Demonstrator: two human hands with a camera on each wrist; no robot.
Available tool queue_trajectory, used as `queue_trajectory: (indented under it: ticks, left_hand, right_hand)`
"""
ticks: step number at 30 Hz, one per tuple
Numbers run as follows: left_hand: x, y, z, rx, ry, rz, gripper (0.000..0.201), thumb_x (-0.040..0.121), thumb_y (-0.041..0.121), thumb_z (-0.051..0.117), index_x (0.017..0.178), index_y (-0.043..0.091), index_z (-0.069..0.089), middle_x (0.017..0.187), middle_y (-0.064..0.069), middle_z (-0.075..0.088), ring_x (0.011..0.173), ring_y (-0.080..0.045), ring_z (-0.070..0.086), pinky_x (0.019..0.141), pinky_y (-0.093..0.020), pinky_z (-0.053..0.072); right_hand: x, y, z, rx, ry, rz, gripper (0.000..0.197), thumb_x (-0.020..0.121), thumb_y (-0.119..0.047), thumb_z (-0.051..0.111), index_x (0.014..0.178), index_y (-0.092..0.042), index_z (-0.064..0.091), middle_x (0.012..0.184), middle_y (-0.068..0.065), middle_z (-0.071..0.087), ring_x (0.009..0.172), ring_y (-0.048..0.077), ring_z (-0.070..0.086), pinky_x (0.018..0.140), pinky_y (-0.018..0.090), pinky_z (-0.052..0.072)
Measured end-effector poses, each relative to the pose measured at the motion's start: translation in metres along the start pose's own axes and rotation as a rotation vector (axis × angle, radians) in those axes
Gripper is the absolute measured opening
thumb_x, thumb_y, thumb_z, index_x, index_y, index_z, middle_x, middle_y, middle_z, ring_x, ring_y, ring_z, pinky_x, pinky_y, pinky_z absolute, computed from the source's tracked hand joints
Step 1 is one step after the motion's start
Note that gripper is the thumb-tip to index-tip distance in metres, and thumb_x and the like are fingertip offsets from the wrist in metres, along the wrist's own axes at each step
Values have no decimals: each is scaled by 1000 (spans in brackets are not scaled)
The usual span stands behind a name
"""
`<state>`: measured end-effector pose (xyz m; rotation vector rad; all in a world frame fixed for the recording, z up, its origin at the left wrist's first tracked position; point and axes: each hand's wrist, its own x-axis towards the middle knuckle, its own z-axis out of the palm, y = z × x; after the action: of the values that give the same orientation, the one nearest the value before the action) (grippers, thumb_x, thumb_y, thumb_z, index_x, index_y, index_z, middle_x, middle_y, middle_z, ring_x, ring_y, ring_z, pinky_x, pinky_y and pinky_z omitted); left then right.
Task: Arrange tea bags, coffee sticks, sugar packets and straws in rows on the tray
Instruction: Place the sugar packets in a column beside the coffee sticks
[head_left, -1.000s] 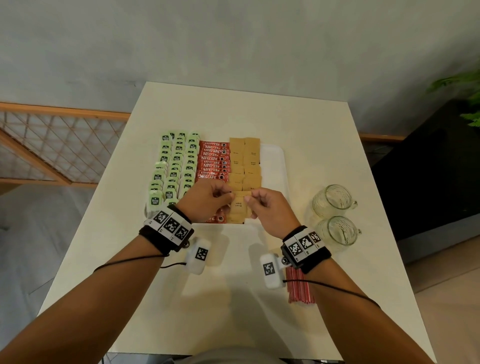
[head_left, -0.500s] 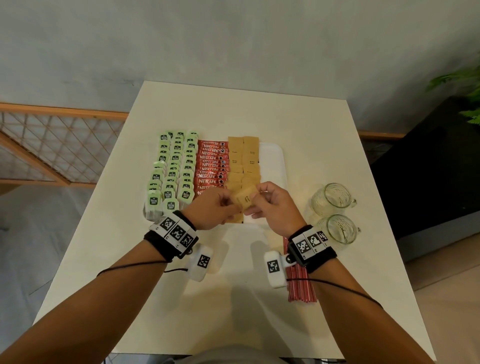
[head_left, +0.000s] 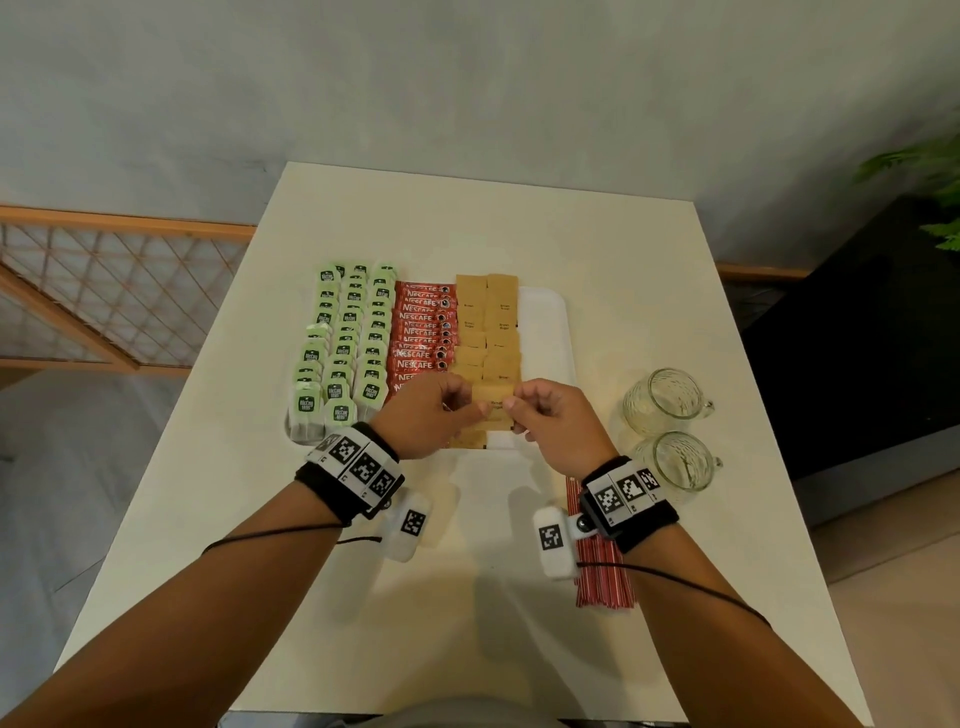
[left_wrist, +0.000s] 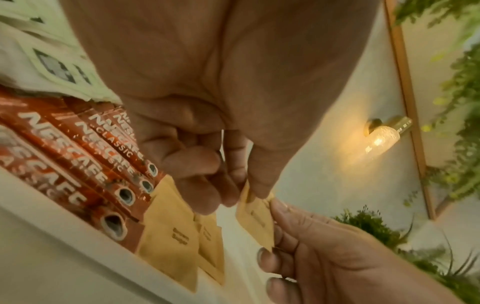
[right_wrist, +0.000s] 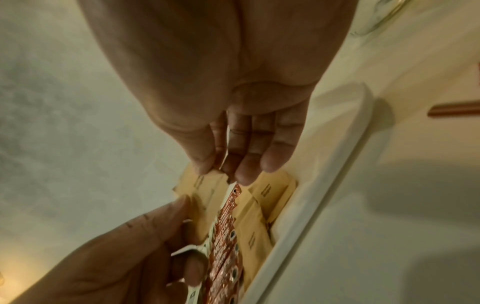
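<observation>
— How are the hands set?

— Both reach forward over the near end of the tray (head_left: 545, 332). The left hand (head_left: 426, 415) and right hand (head_left: 550, 421) face each other, each pinching one edge of a single sugar packet (head_left: 493, 408) between thumb and fingertips, lifted just above the sugar packets' rows (head_left: 488, 332).

— And since half a second ago?

— The packet was tilted then; now it lies squarer, stretched flat between the hands. The wrists sit a little closer to the tray.

— The rest?

— Tea bags (head_left: 348, 343) at the left, coffee sticks (head_left: 423, 332) beside them. The straws (head_left: 602, 577) lie on the table (head_left: 467, 218) under the right wrist.
</observation>
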<state>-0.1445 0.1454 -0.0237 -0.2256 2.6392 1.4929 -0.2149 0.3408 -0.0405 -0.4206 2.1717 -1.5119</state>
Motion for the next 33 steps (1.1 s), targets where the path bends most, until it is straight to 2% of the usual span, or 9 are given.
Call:
queue_trajectory:
  ticks: [4,8,12,15,17,22,27,31,33]
  left_hand:
    - [8,-9,-5,214,58,-33,10,87,26,73,92,20,68,78,5,66,67,-7,58,64,-22,48]
    - [13,-12,-8,383,-16,-48,27,82,21,74,107,23,64,80,8,65,75,-10,60,77,-33,55]
    - [14,-11,-3,521,-60,-33,38,81,29,78,115,23,63,87,10,57,81,-12,56,77,-30,52]
    - [15,-12,-1,559,-58,-21,39,79,31,78,114,23,63,88,10,53,82,-13,53,74,-27,48]
    - [15,-12,0,566,-56,-22,37,79,31,78,111,22,63,87,11,52,81,-13,52,72,-26,45]
    - [14,-13,0,572,-51,-26,31,78,32,78,104,23,63,85,13,53,81,-11,54,69,-24,42]
    - [14,-13,1,564,-50,-33,31,77,33,79,102,25,63,82,15,51,81,-12,55,68,-25,41]
    - [14,-14,1,552,-43,-27,30,78,35,79,101,24,64,79,16,49,80,-11,54,67,-24,41]
    - [12,-14,0,512,-44,-25,29,79,38,79,100,23,65,78,15,51,77,-10,54,68,-26,43]
  right_hand:
    - [11,7,-14,-143,162,32,10,95,-25,68,92,-17,74,82,-1,75,69,9,65,71,24,53]
    - [11,13,-13,-374,74,108,23,96,-28,66,81,-13,76,77,9,74,74,23,68,74,32,55]
    - [11,13,-5,-474,41,145,31,95,-28,66,80,-3,75,73,12,72,71,26,67,66,32,53]
    - [12,11,-2,-532,15,184,44,94,-26,66,56,-3,60,48,0,50,47,17,46,53,28,42]
    - [12,8,0,-563,10,195,53,93,-24,66,46,-14,43,44,-4,35,45,16,36,50,27,35]
    - [13,6,1,-600,11,194,54,92,-26,67,46,-17,40,43,-4,30,44,16,35,50,26,35]
    - [14,7,2,-636,23,206,47,93,-31,68,52,-13,52,48,0,38,46,18,40,50,28,38]
    - [13,6,3,-645,41,203,46,92,-35,69,62,-1,63,51,3,43,49,20,43,50,29,41]
    - [9,2,2,-636,48,183,45,93,-38,67,68,-2,67,54,9,53,52,25,49,53,32,46]
